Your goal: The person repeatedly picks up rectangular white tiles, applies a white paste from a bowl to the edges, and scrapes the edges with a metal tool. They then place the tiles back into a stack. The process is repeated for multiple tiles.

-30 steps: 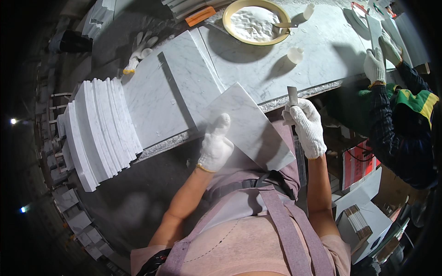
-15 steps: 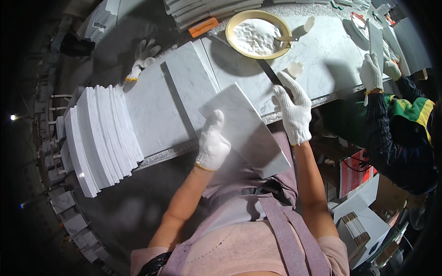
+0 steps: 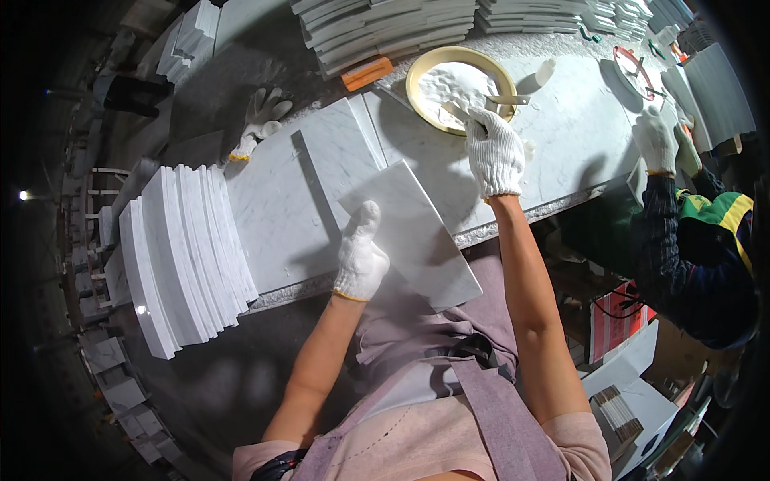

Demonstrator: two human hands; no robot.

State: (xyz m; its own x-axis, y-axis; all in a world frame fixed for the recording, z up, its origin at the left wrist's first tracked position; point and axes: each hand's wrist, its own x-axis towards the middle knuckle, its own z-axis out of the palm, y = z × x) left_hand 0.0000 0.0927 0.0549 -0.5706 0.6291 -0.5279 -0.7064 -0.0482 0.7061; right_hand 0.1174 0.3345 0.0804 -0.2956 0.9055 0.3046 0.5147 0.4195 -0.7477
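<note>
My left hand (image 3: 360, 255), in a white knit glove, grips the left edge of a grey-white marble tile (image 3: 417, 232), thumb on its upper face. The tile is held tilted over the near edge of the worktop. My gloved right hand (image 3: 495, 154) is closed at the near rim of a yellow bowl (image 3: 414, 94) of white paste (image 3: 457, 82). From its fingers a flat scraper blade (image 3: 455, 111) reaches into the paste; the handle is hidden in the glove. A second scraper (image 3: 507, 100) lies across the bowl's right rim.
A row of upright tiles (image 3: 180, 256) stands at left, with more stacks (image 3: 385, 32) behind. Flat tiles (image 3: 337, 144), an orange block (image 3: 366, 73), a loose glove (image 3: 261, 120) and a small white cup (image 3: 545, 72) lie around. A co-worker's gloved hand (image 3: 656, 140) is at right.
My right hand has moved up and slightly left, bringing the scraper blade into the paste. The tile in my left hand has shifted slightly left and down.
</note>
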